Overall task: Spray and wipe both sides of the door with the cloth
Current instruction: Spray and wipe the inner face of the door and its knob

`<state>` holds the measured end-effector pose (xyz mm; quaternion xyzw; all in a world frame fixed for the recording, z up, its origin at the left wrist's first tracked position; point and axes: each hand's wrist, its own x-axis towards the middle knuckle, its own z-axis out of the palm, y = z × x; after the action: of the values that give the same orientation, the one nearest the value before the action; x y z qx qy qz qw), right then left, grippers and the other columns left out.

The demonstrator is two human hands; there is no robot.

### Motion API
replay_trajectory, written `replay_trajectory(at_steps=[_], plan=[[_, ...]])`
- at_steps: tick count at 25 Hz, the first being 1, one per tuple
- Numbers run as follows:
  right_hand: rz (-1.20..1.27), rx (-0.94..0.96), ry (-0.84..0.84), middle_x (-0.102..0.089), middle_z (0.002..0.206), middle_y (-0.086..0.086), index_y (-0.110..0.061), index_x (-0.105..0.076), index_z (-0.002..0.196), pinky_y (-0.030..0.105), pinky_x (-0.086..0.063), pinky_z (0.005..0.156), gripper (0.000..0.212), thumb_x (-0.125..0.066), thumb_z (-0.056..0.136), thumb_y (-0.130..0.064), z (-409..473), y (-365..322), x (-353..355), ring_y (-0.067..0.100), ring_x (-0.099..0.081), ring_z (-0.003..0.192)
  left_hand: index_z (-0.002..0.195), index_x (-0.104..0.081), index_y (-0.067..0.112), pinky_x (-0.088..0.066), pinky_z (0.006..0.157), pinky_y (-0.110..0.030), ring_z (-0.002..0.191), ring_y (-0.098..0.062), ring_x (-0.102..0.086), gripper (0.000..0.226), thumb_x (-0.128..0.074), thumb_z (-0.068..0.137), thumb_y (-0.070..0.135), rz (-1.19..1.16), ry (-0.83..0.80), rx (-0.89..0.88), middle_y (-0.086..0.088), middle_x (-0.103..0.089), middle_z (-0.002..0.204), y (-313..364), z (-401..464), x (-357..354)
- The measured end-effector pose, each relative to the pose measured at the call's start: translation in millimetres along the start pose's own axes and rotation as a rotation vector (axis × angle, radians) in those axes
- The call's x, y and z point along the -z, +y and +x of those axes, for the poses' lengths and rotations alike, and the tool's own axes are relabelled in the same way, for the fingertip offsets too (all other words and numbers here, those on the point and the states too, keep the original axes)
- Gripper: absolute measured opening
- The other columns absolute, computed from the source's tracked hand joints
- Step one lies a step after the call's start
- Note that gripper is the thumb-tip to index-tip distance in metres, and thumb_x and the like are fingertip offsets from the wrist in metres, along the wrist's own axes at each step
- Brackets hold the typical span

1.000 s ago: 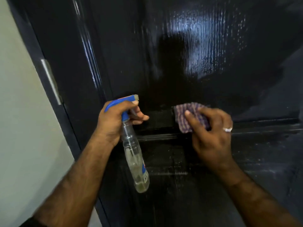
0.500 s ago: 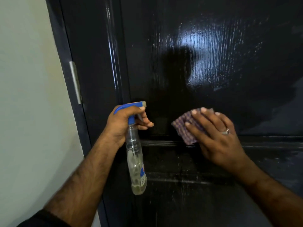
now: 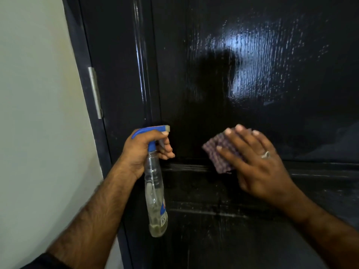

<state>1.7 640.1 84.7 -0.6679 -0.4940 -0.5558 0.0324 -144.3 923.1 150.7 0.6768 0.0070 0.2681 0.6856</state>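
A glossy black panelled door (image 3: 242, 74) fills the view, wet and shining at the upper right. My left hand (image 3: 143, 150) grips the neck of a clear spray bottle (image 3: 155, 199) with a blue trigger head, which hangs down in front of the door's left side. My right hand (image 3: 256, 162) lies flat with straight fingers on a folded purple checked cloth (image 3: 217, 152), pressing it against the door just above the horizontal moulding (image 3: 186, 167). Most of the cloth is hidden under my fingers.
A dark door frame (image 3: 87, 94) with a metal hinge (image 3: 95, 92) runs down the left. A pale wall (image 3: 35, 113) lies beyond it. A lower door panel (image 3: 213, 239) shows streaks.
My right hand has flattened on the cloth and slid it slightly up and right, above the moulding. My left hand keeps holding the bottle. The view has shifted left.
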Motion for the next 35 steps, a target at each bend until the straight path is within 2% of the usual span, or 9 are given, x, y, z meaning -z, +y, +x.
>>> replay_trajectory(at_steps=[4, 8, 10, 14, 18, 22, 25, 32, 35], plan=[[0.075, -0.404, 0.26, -0.034, 0.169, 0.027, -0.01, -0.058, 0.154, 0.064, -0.025, 0.126, 0.067, -0.063, 0.087, -0.006, 77, -21, -9, 0.05, -0.024, 0.16, 0.072, -0.075, 0.007, -0.057, 0.061, -0.034, 0.064, -0.034, -0.071, 0.023, -0.068, 0.092, 0.015, 0.025, -0.008, 0.01, -0.017, -0.068, 0.069, -2, -4, -4], [0.064, -0.064, 0.032, -0.021, 0.175, 0.021, -0.015, -0.044, 0.164, 0.062, -0.019, 0.13, 0.075, -0.064, 0.092, -0.013, 70, -64, -31, 0.043, -0.012, 0.165, 0.067, -0.073, 0.004, -0.056, 0.057, -0.032, 0.058, -0.032, -0.069, 0.023, -0.067, 0.087, 0.015, -0.005, 0.016, -0.022, -0.018, -0.067, 0.065, 7, -14, -13], [-0.002, -0.101, 0.013, -0.024, 0.175, 0.018, -0.016, -0.046, 0.163, 0.063, -0.02, 0.13, 0.081, -0.069, 0.086, -0.011, 22, -36, -16, 0.04, -0.016, 0.164, 0.067, -0.074, 0.005, -0.057, 0.059, -0.034, 0.059, -0.03, -0.067, 0.023, -0.068, 0.089, 0.012, -0.015, -0.003, 0.006, -0.016, -0.065, 0.065, 6, -25, -27], [-0.075, -0.57, 0.24, -0.029, 0.171, 0.027, -0.008, -0.05, 0.158, 0.064, -0.023, 0.128, 0.068, -0.058, 0.091, -0.007, -57, 50, 30, 0.048, -0.023, 0.161, 0.07, -0.074, 0.004, -0.054, 0.06, -0.036, 0.055, -0.025, -0.062, 0.022, -0.067, 0.091, 0.007, -0.034, 0.009, 0.037, -0.012, -0.062, 0.062, -3, -33, -67], [-0.047, -0.906, 0.459, -0.027, 0.17, 0.031, -0.008, -0.048, 0.16, 0.059, -0.02, 0.131, 0.055, -0.057, 0.108, -0.023, -27, 57, 21, 0.052, -0.021, 0.16, 0.071, -0.072, 0.0, -0.057, 0.067, -0.041, 0.061, -0.033, -0.07, 0.023, -0.071, 0.09, 0.013, 0.072, -0.079, -0.021, -0.019, -0.066, 0.065, -3, -32, -108], [0.059, -0.487, 0.254, -0.024, 0.172, 0.03, -0.014, -0.049, 0.16, 0.066, -0.018, 0.129, 0.06, -0.063, 0.102, -0.02, -5, 5, -3, 0.051, -0.015, 0.162, 0.069, -0.067, -0.012, -0.055, 0.066, -0.042, 0.057, -0.034, -0.066, 0.028, -0.066, 0.091, 0.006, 0.115, -0.076, -0.066, -0.027, -0.063, 0.063, -2, -38, -135], [-0.037, -0.209, 0.023, -0.026, 0.175, 0.018, -0.021, -0.046, 0.163, 0.065, -0.022, 0.129, 0.073, -0.07, 0.094, -0.016, -61, 5, 4, 0.041, -0.02, 0.164, 0.06, -0.071, 0.001, -0.057, 0.068, -0.042, 0.056, -0.032, -0.066, 0.031, -0.066, 0.089, 0.008, 0.094, -0.081, -0.058, -0.022, -0.065, 0.061, 1, -40, -156], [-0.11, -0.879, 0.384, -0.028, 0.173, 0.024, -0.011, -0.046, 0.162, 0.062, -0.024, 0.129, 0.059, -0.053, 0.103, -0.012, -120, 126, 59, 0.044, -0.023, 0.162, 0.068, -0.07, -0.005, -0.053, 0.062, -0.036, 0.058, -0.033, -0.068, 0.025, -0.065, 0.091, 0.005, 0.083, -0.157, -0.049, -0.021, -0.064, 0.062, -3, -38, -233], [-0.026, -0.657, 0.245, -0.023, 0.172, 0.03, -0.007, -0.044, 0.162, 0.069, -0.024, 0.126, 0.063, -0.061, 0.101, -0.01, -115, 91, 36, 0.05, -0.016, 0.162, 0.056, -0.071, 0.008, -0.054, 0.058, -0.036, 0.051, -0.028, -0.06, 0.034, -0.065, 0.089, 0.004, 0.048, -0.154, -0.033, -0.014, -0.06, 0.057, 0, -37, -263]])
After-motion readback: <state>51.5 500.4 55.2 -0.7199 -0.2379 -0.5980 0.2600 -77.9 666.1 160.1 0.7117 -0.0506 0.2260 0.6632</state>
